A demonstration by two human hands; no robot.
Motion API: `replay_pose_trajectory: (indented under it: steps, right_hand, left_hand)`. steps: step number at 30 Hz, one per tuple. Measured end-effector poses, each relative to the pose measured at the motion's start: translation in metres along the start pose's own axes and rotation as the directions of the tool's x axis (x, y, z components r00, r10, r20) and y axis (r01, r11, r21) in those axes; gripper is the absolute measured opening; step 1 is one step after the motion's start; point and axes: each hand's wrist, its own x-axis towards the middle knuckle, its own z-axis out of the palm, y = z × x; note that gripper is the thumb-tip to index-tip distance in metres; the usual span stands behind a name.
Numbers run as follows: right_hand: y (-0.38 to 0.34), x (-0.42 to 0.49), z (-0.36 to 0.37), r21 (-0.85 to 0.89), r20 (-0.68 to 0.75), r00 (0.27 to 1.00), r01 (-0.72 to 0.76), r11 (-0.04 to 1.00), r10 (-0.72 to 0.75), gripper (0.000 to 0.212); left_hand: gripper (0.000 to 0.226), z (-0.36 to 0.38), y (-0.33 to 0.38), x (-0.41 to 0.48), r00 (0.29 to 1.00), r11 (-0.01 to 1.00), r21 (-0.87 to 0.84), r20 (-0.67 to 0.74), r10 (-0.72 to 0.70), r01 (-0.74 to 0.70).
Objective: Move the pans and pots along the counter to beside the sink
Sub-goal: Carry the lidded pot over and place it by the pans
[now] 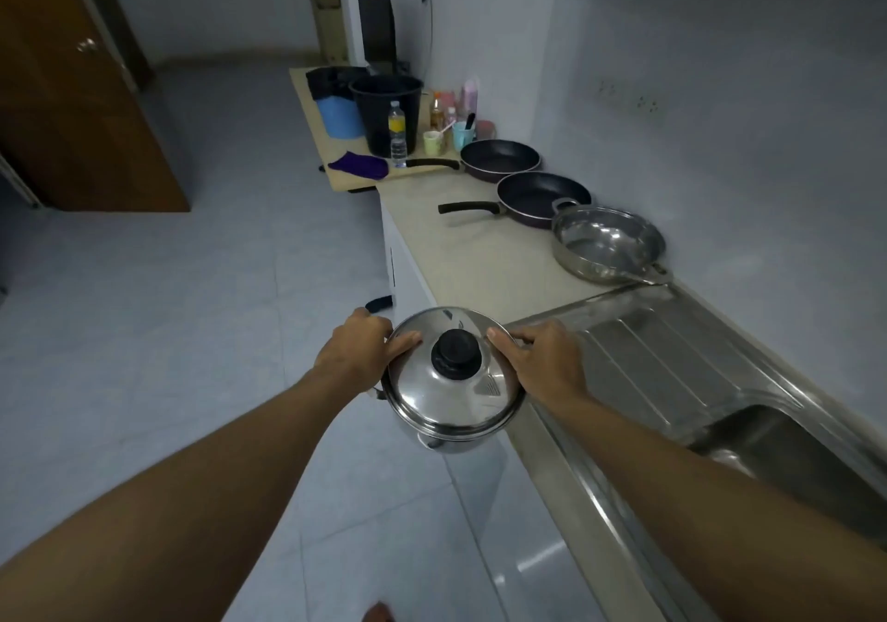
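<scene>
A person is holding a shiny steel pot (446, 441) with both hands. The left grip (357, 350) is curling round the pot's left side, and its thumb is lying on the lid (427, 396). The right grip (542, 362) is curling round the right side, with its thumb on the lid too (the other fingers are hiding under the rim, so I cannot tell just how they are holding). The pot is hanging in the air at the front edge of the counter (480, 256), near the ribbed part of the sink (672, 357). The lid is sitting on top, with its black knob (456, 357) pointing up. On the counter, a steel pan (607, 242) is sitting right beside the sink. Behind it, the near frying pan (542, 196) and the far frying pan (501, 158) are sitting in a row by the wall, their long handles pointing toward the floor side.
</scene>
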Motion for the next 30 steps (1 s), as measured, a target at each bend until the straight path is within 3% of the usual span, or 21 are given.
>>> replay_pose_trajectory:
  steps: [12,30]
  right_hand:
    - [-0.075,0.140,0.095,-0.050,-0.020,0.998,-0.064,0.997,0.064,0.054]
    - [-0.090,0.412,0.209,-0.018,0.003,0.998,-0.056,0.998,0.056,0.058]
  left_hand:
    - [0.063,-0.064,-0.087,0.171,0.997,0.997,0.037,0.027,0.065,-0.066]
    - [0.058,-0.097,-0.131,0.454,0.999,0.992,0.112,-0.012,0.053,-0.052]
